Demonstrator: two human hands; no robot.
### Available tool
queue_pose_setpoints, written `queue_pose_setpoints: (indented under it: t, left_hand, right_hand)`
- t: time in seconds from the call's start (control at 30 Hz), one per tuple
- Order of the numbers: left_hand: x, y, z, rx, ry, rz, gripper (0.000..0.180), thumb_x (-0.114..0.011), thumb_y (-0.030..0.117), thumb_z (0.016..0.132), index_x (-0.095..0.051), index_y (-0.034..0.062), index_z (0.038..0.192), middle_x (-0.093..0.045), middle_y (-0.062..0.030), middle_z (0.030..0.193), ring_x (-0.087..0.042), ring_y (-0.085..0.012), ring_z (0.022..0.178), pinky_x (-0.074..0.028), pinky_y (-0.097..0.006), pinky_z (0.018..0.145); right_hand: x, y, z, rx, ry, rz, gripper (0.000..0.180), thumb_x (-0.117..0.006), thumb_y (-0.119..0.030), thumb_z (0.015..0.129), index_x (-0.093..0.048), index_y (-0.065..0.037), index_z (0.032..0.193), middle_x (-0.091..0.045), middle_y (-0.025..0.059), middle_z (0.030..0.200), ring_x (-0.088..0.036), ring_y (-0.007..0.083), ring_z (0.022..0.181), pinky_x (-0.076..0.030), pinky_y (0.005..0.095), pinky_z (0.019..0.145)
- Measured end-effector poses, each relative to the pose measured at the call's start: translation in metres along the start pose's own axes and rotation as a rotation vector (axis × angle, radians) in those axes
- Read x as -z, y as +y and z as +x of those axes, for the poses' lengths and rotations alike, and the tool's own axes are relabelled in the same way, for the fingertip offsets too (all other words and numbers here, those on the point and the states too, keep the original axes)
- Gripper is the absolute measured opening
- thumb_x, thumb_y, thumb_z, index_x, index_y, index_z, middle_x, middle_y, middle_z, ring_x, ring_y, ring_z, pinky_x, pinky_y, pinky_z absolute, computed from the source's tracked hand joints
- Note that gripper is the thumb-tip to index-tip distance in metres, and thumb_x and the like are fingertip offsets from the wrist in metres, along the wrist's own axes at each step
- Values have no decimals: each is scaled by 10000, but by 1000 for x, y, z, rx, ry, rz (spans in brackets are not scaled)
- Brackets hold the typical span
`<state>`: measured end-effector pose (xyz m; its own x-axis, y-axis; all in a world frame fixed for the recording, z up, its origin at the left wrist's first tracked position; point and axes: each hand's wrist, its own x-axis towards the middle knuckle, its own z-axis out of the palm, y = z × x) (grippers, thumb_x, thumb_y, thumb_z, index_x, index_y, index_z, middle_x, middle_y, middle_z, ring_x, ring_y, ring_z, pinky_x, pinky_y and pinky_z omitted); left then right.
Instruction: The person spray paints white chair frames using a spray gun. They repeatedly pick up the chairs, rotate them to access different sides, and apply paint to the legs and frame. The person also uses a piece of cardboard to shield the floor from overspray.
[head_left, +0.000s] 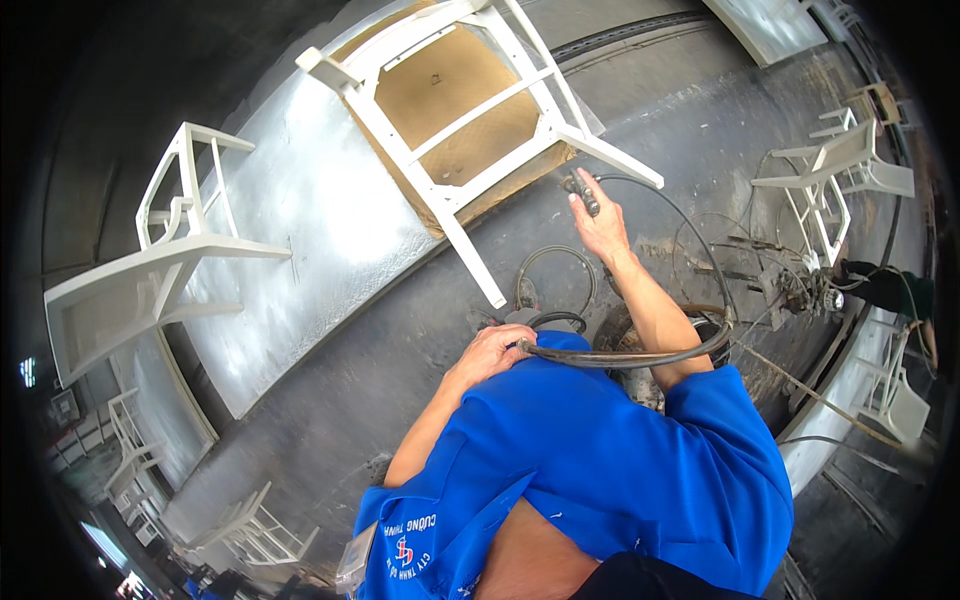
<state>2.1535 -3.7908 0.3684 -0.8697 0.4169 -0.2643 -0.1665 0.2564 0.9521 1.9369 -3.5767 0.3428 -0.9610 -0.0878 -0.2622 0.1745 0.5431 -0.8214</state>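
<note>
My right hand grips a dark spray gun, held near the close right leg of a white chair. That wooden chair lies tipped, legs and rails showing, over a brown cardboard sheet. A dark hose leads off the gun and loops round to my right. At my waist, my left hand is closed on part of a hose. The gun's nozzle is too small to make out.
The cardboard lies on a silvery metal-covered platform. Other white chairs stand at the left and right. Hoses and dark equipment sit to my right, where another person's dark sleeve shows. A coiled hose is on the floor.
</note>
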Motion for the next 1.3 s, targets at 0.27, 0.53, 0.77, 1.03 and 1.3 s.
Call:
queue_pose_setpoints:
  t: [0.27,0.53,0.77,1.03,1.3]
  left_hand:
    - [0,3,14,-15,-11,85,185,-746,142,893,-692,71,1055,-743,-79,1181,-701,-331,1080,-550,-437,903]
    - [-3,2,16,19,-27,27,156,-715,31,882,-694,22,1036,-740,-135,1171,-711,-343,1058,-565,-416,894]
    - [6,8,9,26,-30,28,164,-704,-1,866,-697,15,1029,-737,-148,1186,-711,-331,1077,-566,-404,917]
    - [25,7,-6,50,-68,-1,188,-687,-5,869,-713,15,1054,-735,-145,1202,-710,-333,1078,-563,-400,933]
    - [76,-39,-37,-172,-158,8,228,-663,-25,854,-705,26,1072,-736,-131,1187,-713,-323,1066,-565,-396,929]
  right_hand:
    - [13,16,11,86,44,-146,554,-638,-282,1002,-500,-206,1533,-723,216,1194,-689,361,1137,-517,411,981]
    - [-19,8,-51,-24,-332,81,570,-648,-289,989,-502,-198,1533,-626,240,1390,-578,398,1329,-456,418,1112]
    - [-25,18,-45,118,-77,4,563,-657,-284,989,-515,-223,1530,-687,207,1329,-647,361,1258,-497,414,1051]
    - [23,9,1,-38,195,81,541,-644,-285,994,-529,-186,1514,-704,222,1267,-657,379,1220,-485,401,1050]
    - [-46,-84,-112,34,-3,110,571,-641,-185,983,-496,-109,1531,-613,214,1431,-586,314,1342,-446,382,1114]
